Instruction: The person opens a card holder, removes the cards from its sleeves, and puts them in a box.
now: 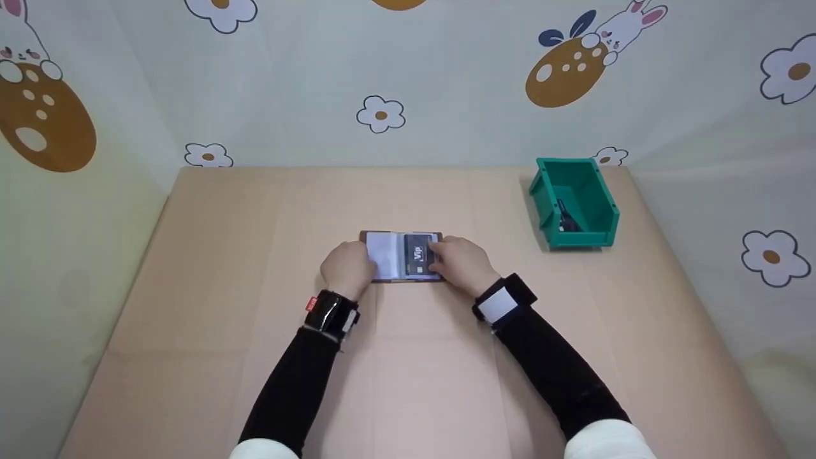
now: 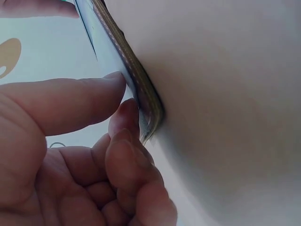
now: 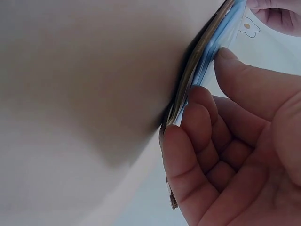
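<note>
Tan tabletop, card wallet pinched in both hands, Vip card partly finger-covered.

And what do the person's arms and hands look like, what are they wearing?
The left hand and right hand are bare. Black sleeves cover the forearms, with white cloth above. The left wristband is shiny black with a red tag; the right wristband is black with a whitish patch.

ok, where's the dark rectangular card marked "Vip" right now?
Head view, near centre: the dark rectangular card lies on the right half of the open brown-edged card holder, its right edge partly covered by the right hand.
</note>
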Action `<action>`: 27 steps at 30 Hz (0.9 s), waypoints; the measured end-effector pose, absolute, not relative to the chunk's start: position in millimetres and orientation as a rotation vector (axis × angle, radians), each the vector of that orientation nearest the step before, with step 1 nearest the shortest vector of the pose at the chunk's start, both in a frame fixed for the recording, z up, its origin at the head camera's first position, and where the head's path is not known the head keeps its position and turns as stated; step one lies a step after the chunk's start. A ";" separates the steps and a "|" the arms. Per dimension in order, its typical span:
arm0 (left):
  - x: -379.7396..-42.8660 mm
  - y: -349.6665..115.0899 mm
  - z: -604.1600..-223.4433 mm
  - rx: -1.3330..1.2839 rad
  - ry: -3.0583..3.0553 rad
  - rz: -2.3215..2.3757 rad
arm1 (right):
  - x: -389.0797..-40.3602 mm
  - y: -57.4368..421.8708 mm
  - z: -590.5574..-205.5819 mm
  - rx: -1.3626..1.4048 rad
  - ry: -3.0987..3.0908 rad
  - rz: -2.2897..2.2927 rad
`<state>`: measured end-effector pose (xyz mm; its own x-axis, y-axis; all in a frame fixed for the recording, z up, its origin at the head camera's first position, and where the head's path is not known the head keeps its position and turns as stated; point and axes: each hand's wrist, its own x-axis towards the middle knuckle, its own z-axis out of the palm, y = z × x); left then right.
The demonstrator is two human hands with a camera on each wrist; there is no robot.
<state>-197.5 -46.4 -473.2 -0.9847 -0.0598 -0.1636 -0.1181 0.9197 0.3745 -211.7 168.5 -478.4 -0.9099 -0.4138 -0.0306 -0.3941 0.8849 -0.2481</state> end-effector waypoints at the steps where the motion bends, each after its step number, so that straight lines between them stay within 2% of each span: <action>1: -197.5 -46.6 -473.0 -0.136 2.930 0.582 | -211.7 168.4 -478.5 -0.636 2.968 -0.368; 13: -201.8 -38.6 -464.4 -0.094 2.957 0.513 | -210.9 168.2 -479.3 -0.627 2.951 -0.401; 27: -206.1 -6.9 -466.4 -0.007 2.906 0.800 | -210.5 168.7 -479.3 -0.659 2.976 -0.390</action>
<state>-206.1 -6.9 -466.4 -0.9918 0.0291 -0.1242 -0.0386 0.8595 0.5096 -210.5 168.7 -479.3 -0.9059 -0.4234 -0.0124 -0.4059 0.8760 -0.2604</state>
